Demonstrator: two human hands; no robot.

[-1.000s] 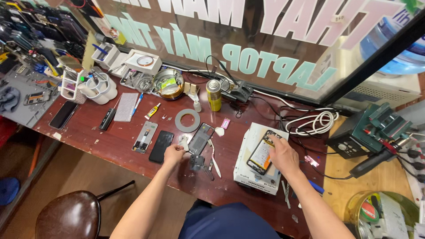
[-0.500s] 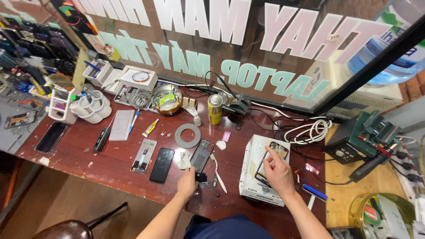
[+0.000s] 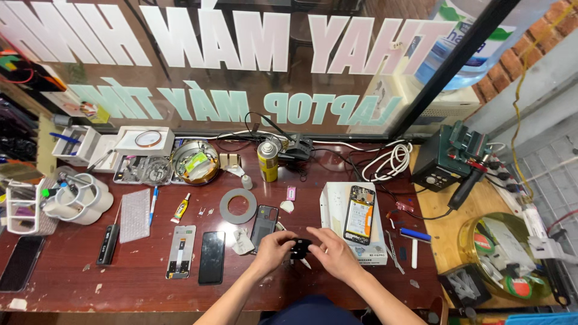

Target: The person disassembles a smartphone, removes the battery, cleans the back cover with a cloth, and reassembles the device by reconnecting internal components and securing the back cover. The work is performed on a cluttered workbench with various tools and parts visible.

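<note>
- Both your left hand [image 3: 272, 248] and right hand [image 3: 332, 253] pinch one small black part [image 3: 299, 248].
- Loosen your pinch and it could drop onto the counter [image 3: 138, 278] clutter.

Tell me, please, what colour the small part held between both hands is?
Black: the small part between the left hand and right hand, head view.

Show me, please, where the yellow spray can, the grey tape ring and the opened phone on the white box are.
Yellow spray can [image 3: 268, 164], head view, on its body.
Grey tape ring [image 3: 227, 206], head view, on its left band.
Opened phone [image 3: 360, 214], head view, on its middle.
</note>
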